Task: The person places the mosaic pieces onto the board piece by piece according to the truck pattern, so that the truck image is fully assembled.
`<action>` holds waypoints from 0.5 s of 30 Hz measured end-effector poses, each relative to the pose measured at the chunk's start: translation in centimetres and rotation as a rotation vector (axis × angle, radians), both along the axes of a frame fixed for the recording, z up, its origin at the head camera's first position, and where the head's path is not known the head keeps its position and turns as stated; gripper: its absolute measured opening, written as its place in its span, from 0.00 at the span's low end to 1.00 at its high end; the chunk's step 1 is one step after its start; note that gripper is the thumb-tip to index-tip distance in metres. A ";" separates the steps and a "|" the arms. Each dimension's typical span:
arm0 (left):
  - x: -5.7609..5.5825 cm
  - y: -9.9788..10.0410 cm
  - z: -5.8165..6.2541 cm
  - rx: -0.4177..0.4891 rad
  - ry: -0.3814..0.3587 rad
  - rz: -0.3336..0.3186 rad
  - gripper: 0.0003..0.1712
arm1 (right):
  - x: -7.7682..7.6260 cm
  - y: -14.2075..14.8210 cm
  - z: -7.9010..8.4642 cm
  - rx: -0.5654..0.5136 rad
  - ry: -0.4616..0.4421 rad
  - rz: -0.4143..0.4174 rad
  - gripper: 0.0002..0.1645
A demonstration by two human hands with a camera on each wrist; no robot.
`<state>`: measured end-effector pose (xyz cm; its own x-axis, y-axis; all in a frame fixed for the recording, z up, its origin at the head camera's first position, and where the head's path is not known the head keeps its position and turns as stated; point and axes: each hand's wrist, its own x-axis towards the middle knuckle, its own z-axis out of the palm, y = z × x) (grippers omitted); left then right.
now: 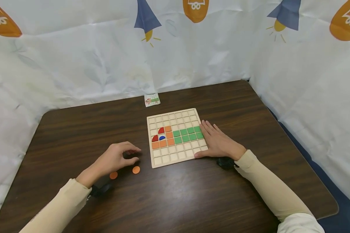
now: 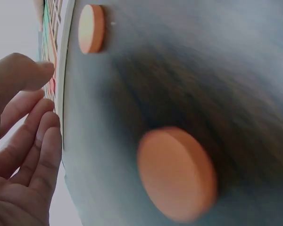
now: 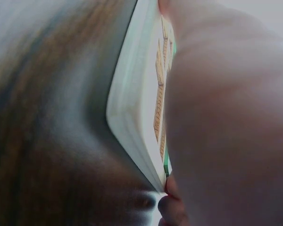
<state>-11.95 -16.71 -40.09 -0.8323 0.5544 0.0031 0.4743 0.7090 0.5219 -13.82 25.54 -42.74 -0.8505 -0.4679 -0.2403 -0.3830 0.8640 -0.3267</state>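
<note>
A square wooden grid board (image 1: 180, 152) lies on the table, bearing green square tiles (image 1: 185, 138), orange square tiles (image 1: 163, 143), two red quarter-round tiles (image 1: 161, 130) and a blue half-round tile (image 1: 162, 138). My right hand (image 1: 220, 140) rests against the board's right edge, thumb at its near corner and fingers extended. Left of the board, my left hand (image 1: 116, 158) hovers with bent fingers and thumb apart; nothing shows between them in the left wrist view. Two orange round discs lie beside it, the nearer disc (image 2: 177, 174) and the farther disc (image 2: 90, 29).
A small printed card (image 1: 152, 100) showing a coloured grid pattern lies at the table's back edge. The dark wooden table (image 1: 175, 197) is bordered by white patterned curtains (image 1: 105, 64) behind and at the sides.
</note>
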 end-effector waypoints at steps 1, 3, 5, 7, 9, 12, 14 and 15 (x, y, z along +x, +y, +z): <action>0.2 -0.3 0.0 -0.002 0.001 0.000 0.15 | 0.0 0.0 0.0 -0.002 -0.001 -0.001 0.79; 0.6 -1.0 0.1 0.003 0.000 -0.004 0.15 | 0.0 0.0 -0.1 -0.002 0.002 -0.001 0.80; 1.0 -1.6 0.1 0.009 -0.005 -0.003 0.15 | -0.1 0.0 -0.1 0.000 0.005 0.000 0.80; 1.4 -2.3 0.1 0.013 -0.011 -0.004 0.16 | -0.1 0.1 -0.2 0.000 0.005 0.001 0.80; 1.8 -2.9 0.0 0.016 -0.007 -0.006 0.16 | -0.1 0.1 -0.2 0.002 0.005 0.002 0.80; 2.4 -3.9 -0.1 0.034 0.011 -0.009 0.17 | -0.1 0.1 -0.2 0.002 0.005 -0.001 0.80; 2.8 -4.6 -0.2 0.050 0.021 -0.017 0.17 | -0.1 0.0 -0.1 0.001 0.003 -0.003 0.80; 3.0 -5.0 -0.3 0.059 0.027 -0.020 0.17 | 0.0 0.0 -0.1 0.000 0.002 -0.003 0.80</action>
